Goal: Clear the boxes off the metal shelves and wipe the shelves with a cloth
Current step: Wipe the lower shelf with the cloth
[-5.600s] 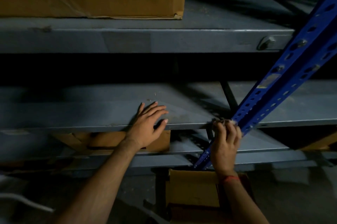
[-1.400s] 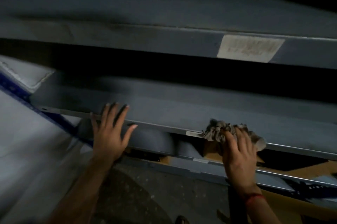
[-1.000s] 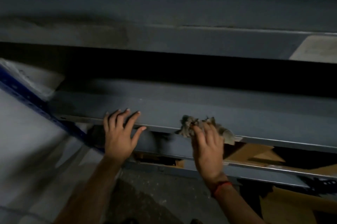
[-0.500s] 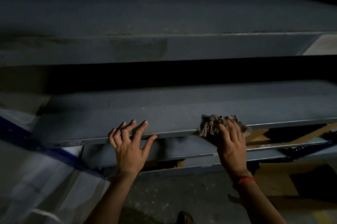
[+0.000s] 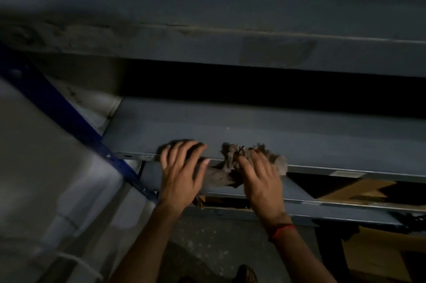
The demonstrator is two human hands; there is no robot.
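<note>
A grey metal shelf [image 5: 299, 135] runs across the middle of the view, with another grey shelf [image 5: 207, 29] above it. My right hand [image 5: 260, 179] presses a crumpled grey cloth [image 5: 232, 153] against the front edge of the middle shelf, fingers spread over the cloth. My left hand [image 5: 182, 172] rests flat on the same front edge just left of the cloth, fingers straight. Flattened brown cardboard [image 5: 352, 190] shows on the lower shelf at the right.
A blue upright post [image 5: 60, 107] slants down at the left end of the shelf. White plastic-wrapped material [image 5: 46, 179] fills the left side. A cardboard box [image 5: 380, 259] stands on the floor at lower right. Grey concrete floor [image 5: 207, 241] lies below my arms.
My right hand has slid the cloth left along the shelf's front edge, ending close to my left hand. The view has swung left and the blue post is nearer.
</note>
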